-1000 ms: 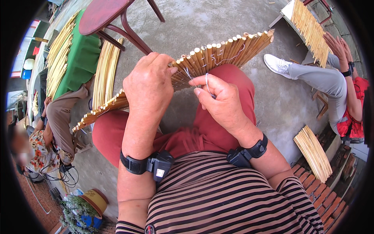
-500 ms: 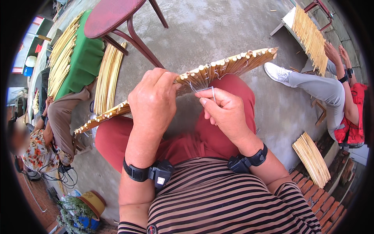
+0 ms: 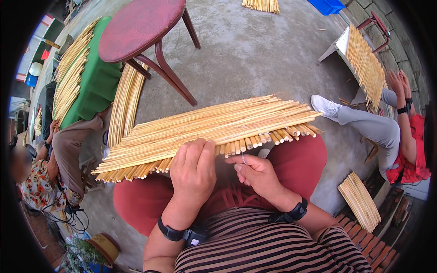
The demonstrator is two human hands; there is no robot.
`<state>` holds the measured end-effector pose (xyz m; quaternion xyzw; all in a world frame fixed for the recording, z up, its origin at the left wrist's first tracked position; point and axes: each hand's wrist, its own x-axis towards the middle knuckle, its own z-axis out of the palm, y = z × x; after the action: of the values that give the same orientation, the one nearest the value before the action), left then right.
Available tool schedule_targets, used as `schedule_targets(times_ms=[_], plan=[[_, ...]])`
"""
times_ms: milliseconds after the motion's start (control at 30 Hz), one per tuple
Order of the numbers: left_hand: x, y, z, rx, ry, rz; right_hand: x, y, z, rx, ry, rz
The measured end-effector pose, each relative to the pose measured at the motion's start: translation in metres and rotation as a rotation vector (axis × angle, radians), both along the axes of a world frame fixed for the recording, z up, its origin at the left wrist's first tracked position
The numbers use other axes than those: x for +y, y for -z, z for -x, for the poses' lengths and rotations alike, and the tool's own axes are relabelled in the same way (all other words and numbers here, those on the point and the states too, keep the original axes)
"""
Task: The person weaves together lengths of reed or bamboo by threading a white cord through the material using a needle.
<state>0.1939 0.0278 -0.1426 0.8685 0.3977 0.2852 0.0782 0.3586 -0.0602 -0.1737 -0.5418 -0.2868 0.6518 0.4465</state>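
Note:
Across my red-trousered knees lies a mat of pale yellow reed stalks, sloping up toward the far side. The cut stalk ends line its near edge. My left hand grips that edge near the middle, fingers on top and the thumb hidden beneath. Just right of it and below the stalk ends, my right hand is closed in a pinch. A thin white thread loops round its index finger and runs up toward the mat. Where the thread passes under the stalks cannot be seen.
A round red stool stands beyond the mat. At left, a co-worker sits by a green-covered table bearing reeds. Another person sits at right near a reed-covered board. Reed bundles lie at left and lower right.
The mat has tipped from nearly edge-on to showing its broad upper face. Both my hands have moved lower, still at its near edge, and my view has tilted slightly upward.

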Motion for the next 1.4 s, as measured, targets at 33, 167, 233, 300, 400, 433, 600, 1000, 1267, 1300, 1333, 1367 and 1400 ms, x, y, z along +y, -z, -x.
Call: schedule_targets(times_ms=[33,167,233,300,400,433,600,1000,1267,1300,1333,1367,1400], plan=[[0.001,-0.001,0.0,0.0,-0.008,0.012,0.001,0.001,0.001,0.055,0.004,0.039],[0.009,-0.003,-0.003,0.007,-0.02,0.005,0.002,0.006,0.004,0.129,0.021,0.057],[0.014,-0.003,-0.004,0.016,-0.019,0.002,0.002,0.01,0.006,0.139,0.031,0.043],[0.018,-0.003,-0.005,0.026,-0.021,0.007,0.002,0.015,0.01,0.219,0.065,0.008],[0.023,-0.004,-0.004,0.028,-0.01,0.009,0.004,0.019,0.017,0.245,0.109,-0.017],[0.024,-0.004,-0.004,0.031,-0.004,-0.002,0.005,0.019,0.019,0.245,0.115,-0.022],[0.029,-0.004,-0.004,0.035,-0.008,-0.014,0.008,0.017,0.025,0.277,0.19,-0.059],[0.032,-0.004,0.0,-0.007,0.041,-0.029,0.011,0.019,0.032,0.276,0.297,-0.118],[0.029,-0.005,0.0,-0.002,0.035,-0.034,0.012,0.014,0.036,0.318,0.341,-0.042],[0.028,-0.005,0.0,0.012,0.021,-0.028,0.011,0.014,0.036,0.34,0.331,-0.016],[0.026,-0.005,0.001,0.006,0.022,-0.034,0.01,0.014,0.035,0.363,0.321,0.011],[0.024,-0.005,0.001,0.008,0.017,-0.033,0.008,0.014,0.034,0.397,0.336,0.014],[0.023,-0.004,0.001,0.01,0.011,-0.032,0.006,0.014,0.034,0.454,0.337,0.052]])
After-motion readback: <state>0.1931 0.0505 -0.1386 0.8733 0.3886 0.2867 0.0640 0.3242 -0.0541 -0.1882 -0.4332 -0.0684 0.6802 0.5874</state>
